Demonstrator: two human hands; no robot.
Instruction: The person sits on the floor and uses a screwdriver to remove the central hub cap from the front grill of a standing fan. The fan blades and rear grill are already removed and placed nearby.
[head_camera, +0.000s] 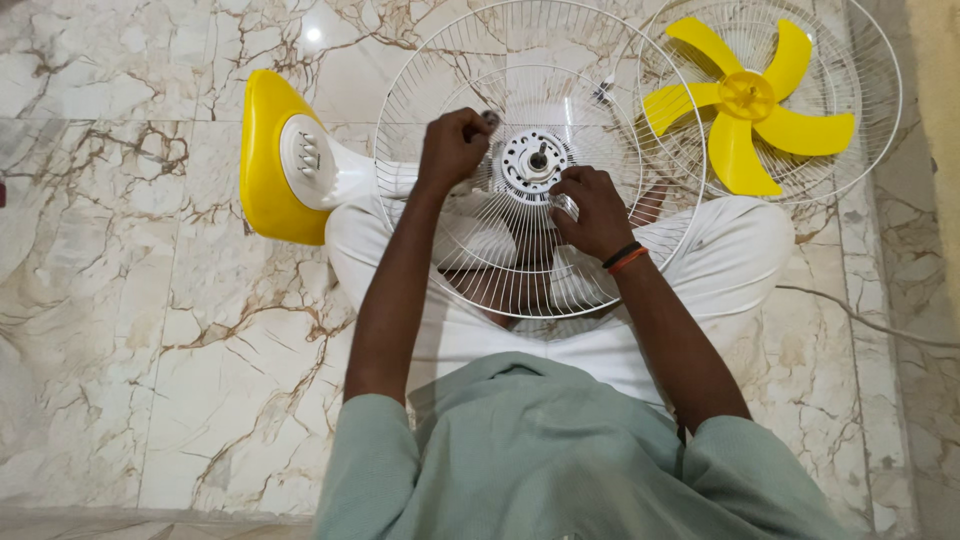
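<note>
Bare marble floor (130, 300) wide open to the left, yellow fan base (275, 160) blocking the upper left, wire guard (450, 70) filling the middle over the lap, second guard with yellow blades (745, 105) crowding the upper right, thin cord (860, 318) crossing the floor at right

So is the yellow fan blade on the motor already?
No, the yellow blade lies in a separate wire grille on the floor, away from the motor hub.

Pale green short-sleeved shirt (560, 460), white trousers (720, 270), black and orange bands (625, 257) on right wrist; arms bare below sleeves.
</note>
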